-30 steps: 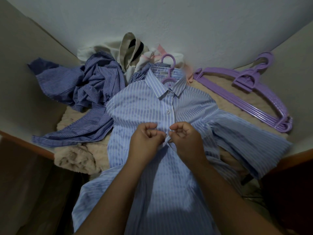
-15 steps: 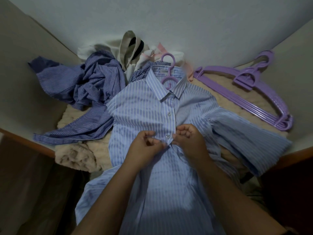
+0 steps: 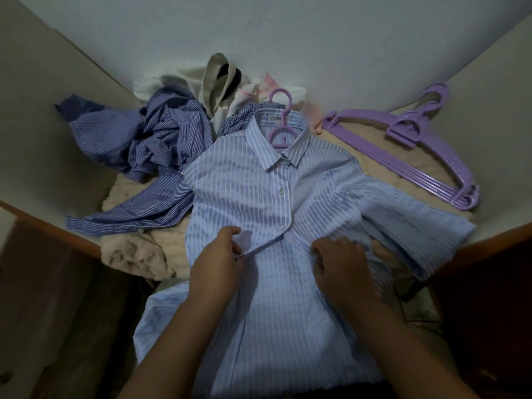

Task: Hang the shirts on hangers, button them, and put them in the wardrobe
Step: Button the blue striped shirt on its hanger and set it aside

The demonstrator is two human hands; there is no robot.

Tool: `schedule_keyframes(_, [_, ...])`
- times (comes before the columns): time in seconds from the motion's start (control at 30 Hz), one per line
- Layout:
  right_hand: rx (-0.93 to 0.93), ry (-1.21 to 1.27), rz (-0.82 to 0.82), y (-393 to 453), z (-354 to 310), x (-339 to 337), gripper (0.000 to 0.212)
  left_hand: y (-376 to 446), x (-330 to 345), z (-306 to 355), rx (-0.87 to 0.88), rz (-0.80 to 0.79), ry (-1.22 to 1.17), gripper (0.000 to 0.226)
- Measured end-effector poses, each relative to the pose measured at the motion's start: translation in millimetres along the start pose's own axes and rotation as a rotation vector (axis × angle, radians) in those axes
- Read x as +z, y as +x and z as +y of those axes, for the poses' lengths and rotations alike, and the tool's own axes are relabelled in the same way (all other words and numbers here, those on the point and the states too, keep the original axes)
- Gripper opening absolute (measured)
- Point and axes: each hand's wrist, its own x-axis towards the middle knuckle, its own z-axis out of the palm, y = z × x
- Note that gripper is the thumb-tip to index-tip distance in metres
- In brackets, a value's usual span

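While each hand [image 3: 218, 260] [image 3: 341, 263] pinches shirt [image 3: 244, 191] plackets apart.

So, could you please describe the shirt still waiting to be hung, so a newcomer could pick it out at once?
Start at the light blue striped shirt spread flat on a hanger in the middle. Just past its shoulder on the left lies the dark blue striped shirt, crumpled in a heap. Unlike its pale neighbour, it is darker, rumpled, and no hanger shows in it.

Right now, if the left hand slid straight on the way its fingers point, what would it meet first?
The left hand points up and right across the light blue shirt. Sliding on, it would probably first meet the lower fastened button on the placket, though the wide-angle view makes the exact line uncertain.
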Motion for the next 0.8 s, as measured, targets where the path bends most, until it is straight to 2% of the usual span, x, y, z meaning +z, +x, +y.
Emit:
schedule_keyframes(0.07, [0.022, 0.119, 0.050, -4.1, -8.2, -2.7, 0.020, -7.9, 2.7, 5.9, 0.021, 0.041, -0.059, 0.050])
schedule_keyframes(0.1, [0.049, 0.243, 0.015, -6.3, -14.6, -3.9, 0.021, -12.8, 6.0, 9.5, 0.034, 0.047, -0.092, 0.049])
schedule_keyframes(0.17, [0.149, 0.498, -0.132, -13.1, -28.4, -2.5, 0.025, -24.7, 16.8, 14.5, 0.049, 0.027, -0.138, 0.046])
schedule_keyframes(0.27, [0.351, 0.644, -0.293, -23.2, -40.9, 11.0, 0.030, -36.7, 35.9, 12.0, 0.004, -0.056, -0.164, 0.042])
schedule_keyframes(0.33, [0.475, 0.690, -0.286, -27.4, -39.8, 22.1, 0.024, -38.6, 42.8, 8.4, -0.027, -0.091, -0.173, 0.046])
schedule_keyframes(0.4, [0.611, 0.781, -0.239, -28.2, -38.0, 26.5, 0.028, -37.3, 45.4, 8.0, -0.033, -0.089, -0.182, 0.047])
schedule_keyframes(0.57, [0.765, 0.852, -0.177, -21.4, -40.1, 38.7, 0.026, -31.0, 51.9, 17.3, -0.032, -0.049, -0.266, 0.049])
schedule_keyframes(0.8, [0.738, 0.760, -0.209, -1.9, -46.7, 41.1, 0.020, -22.2, 58.0, 18.6, -0.057, -0.015, -0.295, 0.041])
